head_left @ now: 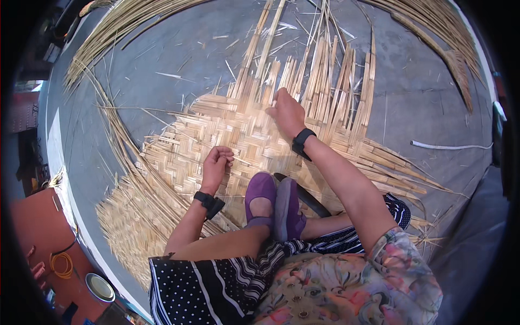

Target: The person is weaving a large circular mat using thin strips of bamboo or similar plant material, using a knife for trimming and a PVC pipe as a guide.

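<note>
A herringbone-woven mat (249,142) of split, straw-coloured strips lies on the grey floor (414,116), spreading from the centre toward the near left. The right hand (288,112) is over its far part, fingers curled inward beside the unwoven strip ends (344,81) that fan out to the far side; whether it grips a strip I cannot tell. The left hand (218,162) is nearer and to the left, low over the weave, its fingers bent in toward the thumb; any hold on a strip is unclear. Purple shoes (260,192) rest near the mat's middle, just beside a dark curved object (310,201). Long loose stalks (118,130) cross the mat's left side. Stalk bundles lie far left (103,46) and far right; a white cord (449,146) lies to the right.
</note>
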The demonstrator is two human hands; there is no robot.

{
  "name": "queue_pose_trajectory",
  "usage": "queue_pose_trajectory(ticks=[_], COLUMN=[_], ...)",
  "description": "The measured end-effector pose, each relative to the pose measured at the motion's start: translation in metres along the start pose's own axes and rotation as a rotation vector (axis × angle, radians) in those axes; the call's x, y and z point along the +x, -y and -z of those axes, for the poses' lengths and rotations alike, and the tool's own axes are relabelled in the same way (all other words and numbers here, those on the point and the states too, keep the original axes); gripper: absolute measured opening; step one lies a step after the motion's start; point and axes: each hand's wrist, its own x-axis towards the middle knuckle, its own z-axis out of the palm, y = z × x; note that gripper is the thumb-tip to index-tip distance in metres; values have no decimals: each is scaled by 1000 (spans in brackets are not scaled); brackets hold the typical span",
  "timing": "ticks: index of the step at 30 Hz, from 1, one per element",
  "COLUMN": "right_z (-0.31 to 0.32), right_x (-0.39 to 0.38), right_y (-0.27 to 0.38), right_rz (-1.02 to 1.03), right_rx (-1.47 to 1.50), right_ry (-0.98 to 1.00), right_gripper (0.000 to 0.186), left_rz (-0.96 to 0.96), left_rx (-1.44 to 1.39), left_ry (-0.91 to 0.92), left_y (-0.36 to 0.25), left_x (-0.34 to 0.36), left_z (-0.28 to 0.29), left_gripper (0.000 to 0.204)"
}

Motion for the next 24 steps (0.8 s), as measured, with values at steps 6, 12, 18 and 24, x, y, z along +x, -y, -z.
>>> queue_pose_trajectory(ticks=[6, 12, 18, 24], right_z=[16, 46, 47, 47], right_x=[-30, -161, -256, -253], right_y=[4, -42, -72, -85], right_rz=[137, 176, 217, 208], right_rx=[106, 85, -160, -53], right_ry=[-56, 172, 179, 87], right_gripper=[37, 24, 28, 16], left_rz=[2, 20, -150, -212], left_rx=[-67, -46, -22, 67], left_ry=[6, 9, -41, 95], left_y=[8, -3, -59, -137], left_x=[-1, 4, 34, 46], left_z=[-2, 3, -4, -15], left_gripper=[22, 23, 26, 26])
